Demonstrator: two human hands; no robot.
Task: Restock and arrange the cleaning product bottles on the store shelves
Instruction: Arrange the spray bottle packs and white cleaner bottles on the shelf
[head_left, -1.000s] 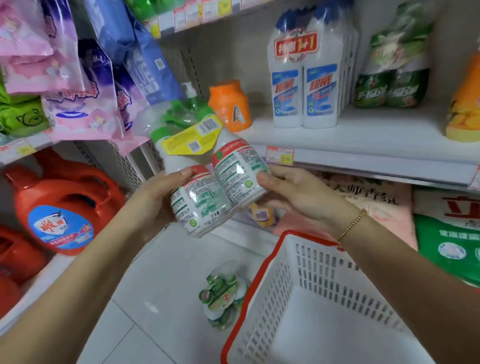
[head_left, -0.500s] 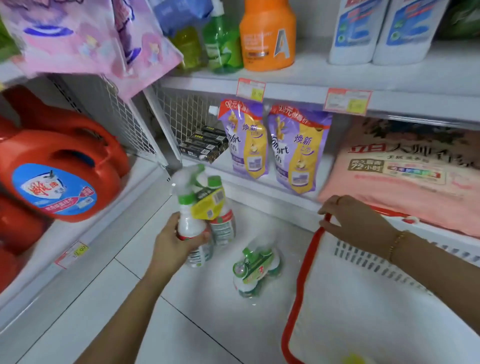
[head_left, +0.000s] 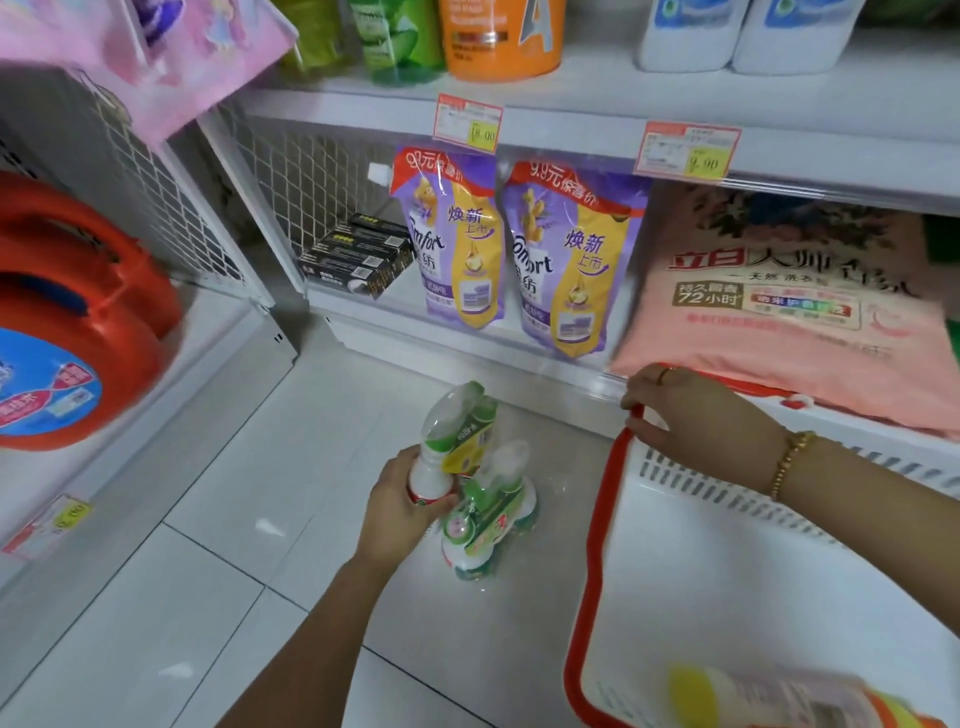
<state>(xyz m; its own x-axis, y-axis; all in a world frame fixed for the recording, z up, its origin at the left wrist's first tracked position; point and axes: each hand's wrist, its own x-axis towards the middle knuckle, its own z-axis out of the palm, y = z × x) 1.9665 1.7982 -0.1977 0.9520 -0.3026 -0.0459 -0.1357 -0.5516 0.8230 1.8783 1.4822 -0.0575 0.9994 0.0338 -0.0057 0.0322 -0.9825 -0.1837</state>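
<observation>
The twin-pack of green-capped bottles (head_left: 457, 431) has come lower and closed on the second pack (head_left: 488, 514) standing on the floor tiles (head_left: 249, 519) — apart half a second ago, the two are now just beside each other, perhaps touching. The left hand (head_left: 397, 512) curls its fingers round the lower body of the upright twin-pack. The right hand (head_left: 696, 421) hooks its curled fingers over the red rim of the white basket (head_left: 602, 493) — close against the bottom shelf.
</observation>
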